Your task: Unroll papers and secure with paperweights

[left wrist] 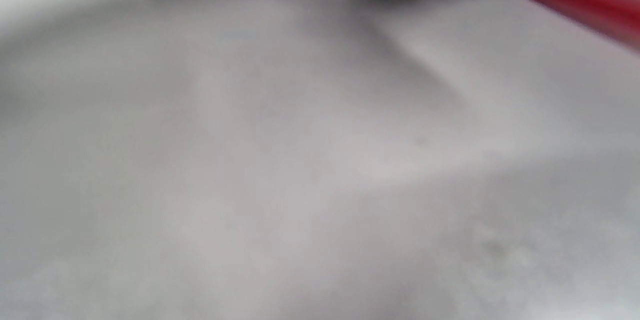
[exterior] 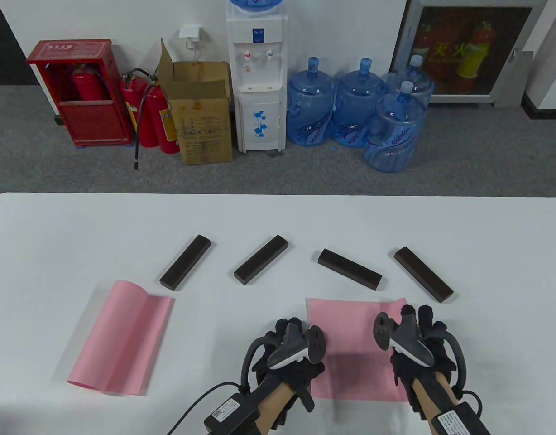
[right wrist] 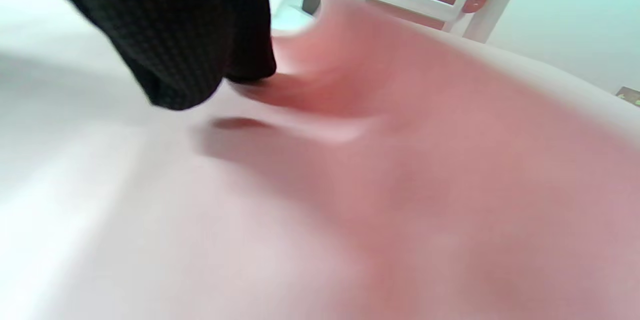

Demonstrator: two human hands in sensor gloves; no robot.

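Table view shows the right pink paper point(exterior: 350, 326) spread flat on the counter point(exterior: 278, 217), pinned at its two side edges: the left hand point(exterior: 289, 358) is pressed on the left edge and the right hand point(exterior: 418, 344) on the right edge, near the far right corner. Whether either grip is clenched or flat cannot be told from above, since the trackers hide the fingers. In the right wrist view gloved fingertips point(right wrist: 200, 59) are seen bearing down on pink sheet; nothing is pinched between them as far as can be made out. The left wrist view is too blurred to be read beyond a red streak at its top.

Just beyond the sheet's far edge two dark paperweights are laid. One bar point(exterior: 424, 273) lies just ahead of the right grip, its long axis slanted from far-left to near-right, its near end almost over the right hand. Another bar point(exterior: 349, 268) lies ahead of the gap between the two grips, slanted the same way. The right hand is judged nearer to both, so a short forward reach would be needed while the left hand holds the sheet.

Farther to the left of the left grip, two more bars point(exterior: 261, 259) point(exterior: 185, 261) are seen, and a second pink paper point(exterior: 119, 337), half curled.
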